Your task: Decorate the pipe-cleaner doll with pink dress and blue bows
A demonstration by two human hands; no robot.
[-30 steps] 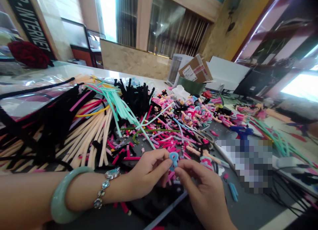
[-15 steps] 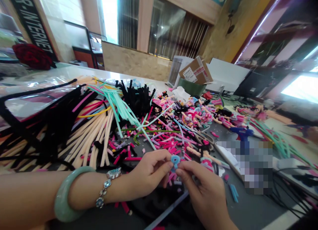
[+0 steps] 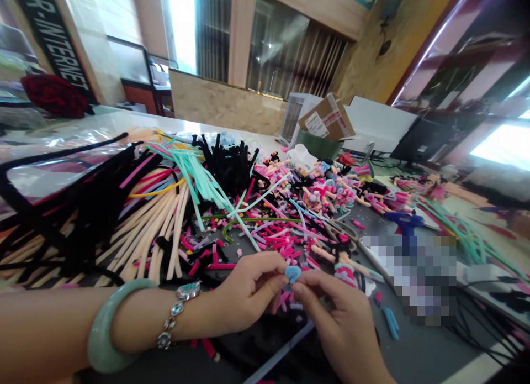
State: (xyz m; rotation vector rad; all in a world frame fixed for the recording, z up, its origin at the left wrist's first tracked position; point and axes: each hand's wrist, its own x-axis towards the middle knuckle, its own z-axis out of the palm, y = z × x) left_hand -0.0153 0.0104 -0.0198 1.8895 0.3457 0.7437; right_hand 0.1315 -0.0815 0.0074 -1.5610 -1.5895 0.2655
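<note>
Between my two hands is a small curled piece of light-blue pipe cleaner, held over the dark table. My left hand pinches it from the left with thumb and forefinger. From the right, the thumb and forefinger of my right hand are closed on its other side. Its lower part is hidden by the fingertips. Below my hands a long greyish-blue pipe cleaner lies slanting. Just beyond them are scattered short pink pipe-cleaner pieces and a small pipe-cleaner doll.
Bundles of beige pipe cleaners, black ones and mint-green ones lie at the left and middle. A heap of finished dolls is farther back. Scissors, a blue glue gun and black cables are on the right.
The light-blue pipe cleaner's loop, with an open hole before, now looks tighter and turned, sitting slightly lower. Both hands keep their pinch and have hardly moved.
</note>
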